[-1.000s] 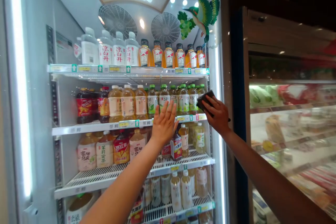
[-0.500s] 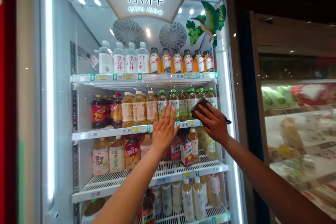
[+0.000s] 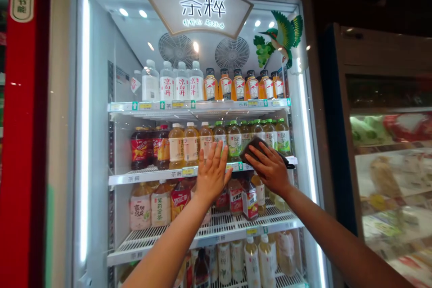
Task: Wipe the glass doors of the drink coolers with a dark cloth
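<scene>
Against the glass door [image 3: 127, 69] of a drinks fridge [image 3: 62, 99], the right hand [image 3: 272, 168] has carried a dark pad [image 3: 253, 147] leftward from the door's right side, so the stroke seemingly reaches nearer the left hand [image 3: 212, 173]. Its fingers hold the pad, slightly parted; the left's are spread, apparently flat.

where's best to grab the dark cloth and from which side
Probably across the broad near face of the dark cloth, coming from the viewer's side with an open palm, as the right hand does: the cloth looks wide and flat.
</scene>
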Tool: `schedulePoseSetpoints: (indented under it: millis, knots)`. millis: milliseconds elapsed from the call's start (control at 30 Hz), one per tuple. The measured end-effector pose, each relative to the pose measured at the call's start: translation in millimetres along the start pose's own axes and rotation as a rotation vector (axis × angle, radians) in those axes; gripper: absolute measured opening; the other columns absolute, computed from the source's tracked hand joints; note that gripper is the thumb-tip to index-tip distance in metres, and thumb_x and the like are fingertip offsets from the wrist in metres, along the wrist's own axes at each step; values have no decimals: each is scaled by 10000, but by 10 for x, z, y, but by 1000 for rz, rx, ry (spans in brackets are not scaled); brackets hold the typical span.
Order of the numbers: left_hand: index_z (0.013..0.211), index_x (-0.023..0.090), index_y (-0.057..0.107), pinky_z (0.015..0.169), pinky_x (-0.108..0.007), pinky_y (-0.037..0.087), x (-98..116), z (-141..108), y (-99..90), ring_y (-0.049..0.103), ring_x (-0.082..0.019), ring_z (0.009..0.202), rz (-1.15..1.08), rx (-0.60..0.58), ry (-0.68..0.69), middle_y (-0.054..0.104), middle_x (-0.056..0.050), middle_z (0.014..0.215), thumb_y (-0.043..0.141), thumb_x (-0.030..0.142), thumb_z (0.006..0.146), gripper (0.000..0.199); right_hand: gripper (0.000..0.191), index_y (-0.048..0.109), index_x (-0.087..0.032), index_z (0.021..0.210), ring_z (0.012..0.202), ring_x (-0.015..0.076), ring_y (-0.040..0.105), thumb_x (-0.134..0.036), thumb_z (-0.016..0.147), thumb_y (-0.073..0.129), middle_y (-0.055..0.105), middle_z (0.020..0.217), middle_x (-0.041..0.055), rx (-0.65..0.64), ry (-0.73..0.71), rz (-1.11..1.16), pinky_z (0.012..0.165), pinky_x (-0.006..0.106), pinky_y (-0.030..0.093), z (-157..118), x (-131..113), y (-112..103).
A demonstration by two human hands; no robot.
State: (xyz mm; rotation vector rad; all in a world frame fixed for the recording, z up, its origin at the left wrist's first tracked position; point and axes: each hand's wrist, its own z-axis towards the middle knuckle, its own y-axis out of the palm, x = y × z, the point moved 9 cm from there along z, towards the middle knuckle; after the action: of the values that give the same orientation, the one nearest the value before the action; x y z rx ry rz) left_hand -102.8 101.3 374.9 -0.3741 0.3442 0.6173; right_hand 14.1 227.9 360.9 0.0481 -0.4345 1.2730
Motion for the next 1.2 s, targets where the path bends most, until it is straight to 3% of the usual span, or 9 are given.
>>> schedulePoseSetpoints:
  millis: [100, 233, 400, 500, 633, 800, 900, 1067, 1200]
  knots:
    - [1638, 171, 92, 1287, -553, -46, -93, -82, -36, 112, -271, 1582, 5, -31, 3, 251, -137, 1674, 521, 458, 991, 829, 525, 547, -399, 1454, 1500, 274, 380, -210, 965, 528, 547, 1523, -33, 4, -9, 17, 1203, 554, 363, -138, 158, -73]
    - [1638, 167, 96, 1286, -551, -52, -320, -157, -112, 94, -257, 1585, 13, -47, -15, 257, -131, 1675, 503, 449, 998, 809, 511, 523, -359, 1483, 1517, 302, 343, -255, 983, 527, 493, 1569, 1, 146, 243, -34, 1203, 593, 337, 273, 383, -92]
    - [1638, 174, 99, 1281, -579, -39, -441, -212, -123, 72, -264, 1588, 5, -64, -21, 226, -139, 1682, 523, 445, 990, 820, 539, 458, -409, 1519, 1545, 291, 276, -290, 997, 518, 429, 1610, -37, 99, 262, -21, 1217, 585, 304, 711, -103, 134]
    - [1637, 162, 97, 1278, -585, -44, -441, -268, -104, 62, -271, 1589, -5, -100, -37, 194, -149, 1688, 516, 443, 990, 821, 542, 482, -408, 1504, 1539, 283, 293, -258, 985, 517, 446, 1599, -47, -24, 117, 23, 1227, 552, 297, 518, -414, 197]
    - [1636, 165, 110, 1276, -591, -44, -506, -390, -117, 66, -276, 1590, 3, -150, -50, 179, -148, 1692, 497, 466, 996, 806, 465, 607, -363, 1409, 1484, 281, 404, -246, 964, 538, 564, 1511, -22, -16, 28, 90, 1190, 510, 377, 212, -354, 54]
    - [1634, 159, 123, 1279, -593, -24, -709, -518, -215, 81, -285, 1589, 32, -123, -47, 202, -141, 1690, 489, 484, 999, 803, 443, 612, -343, 1405, 1471, 309, 418, -307, 968, 551, 562, 1515, 14, 155, 271, 30, 1155, 550, 405, 576, -104, 30]
    - [1635, 159, 118, 1279, -600, -7, -802, -560, -243, 84, -288, 1589, 44, -115, -54, 208, -142, 1690, 491, 485, 997, 807, 497, 536, -340, 1477, 1505, 321, 354, -306, 981, 520, 486, 1578, 22, 197, 404, -46, 1168, 574, 368, 854, -324, 149]
    - [1635, 154, 117, 1281, -593, 5, -851, -629, -253, 79, -291, 1589, 55, -127, -45, 206, -143, 1692, 484, 501, 996, 814, 579, 463, -343, 1528, 1538, 301, 292, -240, 963, 538, 437, 1610, 14, 23, 151, -25, 1209, 552, 322, 745, -1000, 328]
    - [1632, 148, 143, 1286, -581, 32, -906, -705, -273, 90, -292, 1588, 58, -126, -24, 214, -148, 1690, 473, 506, 998, 800, 610, 462, -355, 1524, 1521, 294, 335, -188, 945, 551, 483, 1580, 11, -64, -12, -2, 1220, 544, 320, 407, -988, 275]
